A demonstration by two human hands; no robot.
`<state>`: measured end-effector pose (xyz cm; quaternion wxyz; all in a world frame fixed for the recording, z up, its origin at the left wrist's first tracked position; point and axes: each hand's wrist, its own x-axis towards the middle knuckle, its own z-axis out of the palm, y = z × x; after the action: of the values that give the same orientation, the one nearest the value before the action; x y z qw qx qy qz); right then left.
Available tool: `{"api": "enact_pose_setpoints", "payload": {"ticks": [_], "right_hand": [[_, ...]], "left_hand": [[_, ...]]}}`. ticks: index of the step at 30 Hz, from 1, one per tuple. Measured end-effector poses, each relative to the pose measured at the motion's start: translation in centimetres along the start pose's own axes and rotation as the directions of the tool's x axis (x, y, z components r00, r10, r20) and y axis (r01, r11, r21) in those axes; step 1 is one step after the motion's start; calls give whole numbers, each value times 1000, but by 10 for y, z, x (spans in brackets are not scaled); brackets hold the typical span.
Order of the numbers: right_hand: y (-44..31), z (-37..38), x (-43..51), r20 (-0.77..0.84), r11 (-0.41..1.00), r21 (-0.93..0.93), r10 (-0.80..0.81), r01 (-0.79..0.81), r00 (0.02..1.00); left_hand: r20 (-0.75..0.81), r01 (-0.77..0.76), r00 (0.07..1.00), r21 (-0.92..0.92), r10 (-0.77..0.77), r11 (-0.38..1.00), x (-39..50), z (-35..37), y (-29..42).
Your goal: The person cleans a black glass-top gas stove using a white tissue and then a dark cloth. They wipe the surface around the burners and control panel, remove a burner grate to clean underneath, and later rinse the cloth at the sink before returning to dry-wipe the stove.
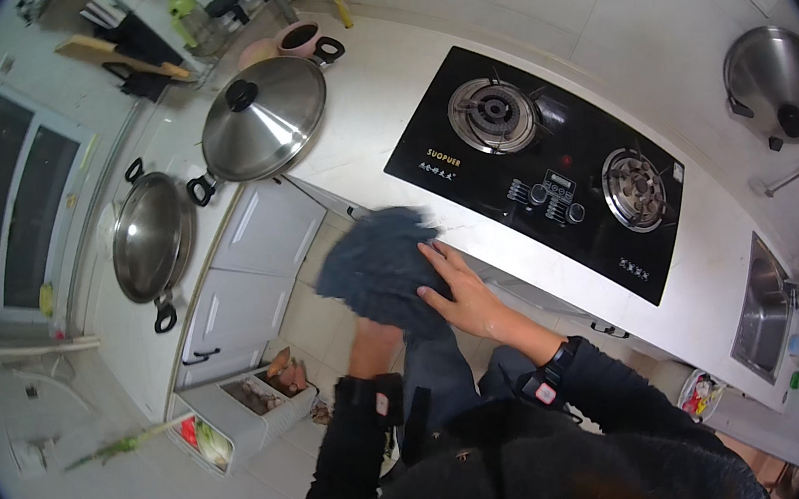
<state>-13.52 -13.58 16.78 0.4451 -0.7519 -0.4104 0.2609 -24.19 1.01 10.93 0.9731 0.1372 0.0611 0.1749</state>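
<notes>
A dark blue-grey cloth [379,263] is held in front of me, just off the counter's front edge, and its upper right part is blurred. My left hand [375,340] is under the cloth; only its back near the wrist shows and the fingers are hidden. My right hand [461,288] lies against the cloth's right side, fingers fairly straight, thumb and fingertips touching it. Beyond the hands, a black glass two-burner gas hob [540,170] is set in the white countertop [354,134].
A large lidded steel pan [265,119] stands at the counter's corner, with an open steel pan [152,237] to its left. A sink [762,311] is at the right. Below left stands a bin rack [264,426] with vegetables. A steel lid [775,86] is by the back wall.
</notes>
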Motion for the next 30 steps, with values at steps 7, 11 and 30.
{"api": "enact_pose_setpoints", "payload": {"ticks": [7,11,30], "right_hand": [[62,2,11,-347,867,418,428,-271,835],[103,-8,17,-530,921,282,383,-269,757],[156,-21,78,-804,942,-30,176,-333,568]], "left_hand": [[-97,87,995,943,14,322,149,-45,28],[299,-360,930,615,-215,-701,183,-37,-19],[426,-331,896,447,-128,-831,398,-84,-14]]}}
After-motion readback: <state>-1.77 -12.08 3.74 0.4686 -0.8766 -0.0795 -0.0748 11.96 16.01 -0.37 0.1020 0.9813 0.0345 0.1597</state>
